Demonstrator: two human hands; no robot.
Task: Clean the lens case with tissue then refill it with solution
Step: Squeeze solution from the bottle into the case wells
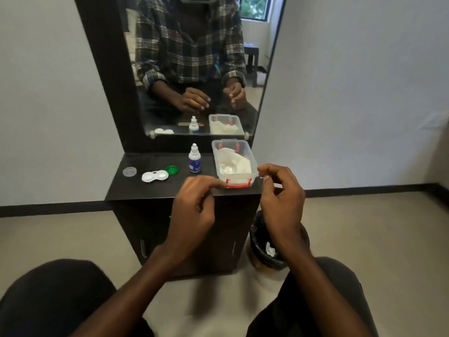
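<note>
While both hands hover empty, the tissue box (252,170) waits.
Left hand (192,207) and right hand (281,198), fingers loosely curled, should pinch one tissue (233,164) for the lens case (154,176).

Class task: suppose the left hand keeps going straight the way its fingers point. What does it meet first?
Probably the clear tissue box, at its near end by the red latch. The left hand has fingertips pointing right and forward, very near that latch; depth is uncertain.

Plaid shirt (189,40) (mirrored), dark trousers (53,295)
</note>
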